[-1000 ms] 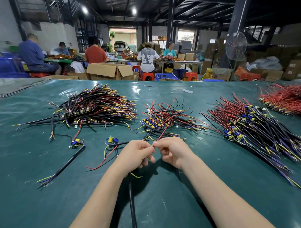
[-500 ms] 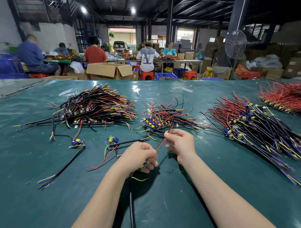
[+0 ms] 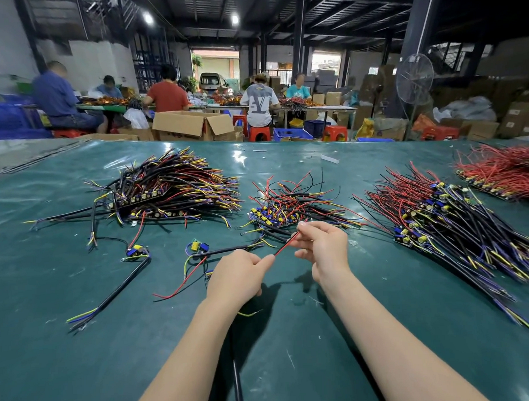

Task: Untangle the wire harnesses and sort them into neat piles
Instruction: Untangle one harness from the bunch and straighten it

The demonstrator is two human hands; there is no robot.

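Note:
My left hand point(image 3: 240, 276) grips one wire harness, whose black cable point(image 3: 237, 378) hangs down toward me and whose yellow lead sticks out under my wrist. Its red wire point(image 3: 284, 246) runs taut up to my right hand point(image 3: 323, 247), which pinches it between thumb and fingertips. Just beyond my hands lies a small tangled heap point(image 3: 290, 205) of harnesses. A large stacked pile point(image 3: 173, 188) sits at the left, another long pile point(image 3: 456, 223) at the right, and a red-wire pile point(image 3: 502, 174) at the far right.
Three loose harnesses lie on the green table cover point(image 3: 82, 356): a long black one point(image 3: 116, 291) at the left, one with a blue part point(image 3: 137, 251), and one with a yellow and blue part point(image 3: 199, 247). Several people work at tables beyond the far edge.
My hands have moved apart: the right hand slid up and away along the red wire, drawing it straight, while the left hand stayed gripping the harness.

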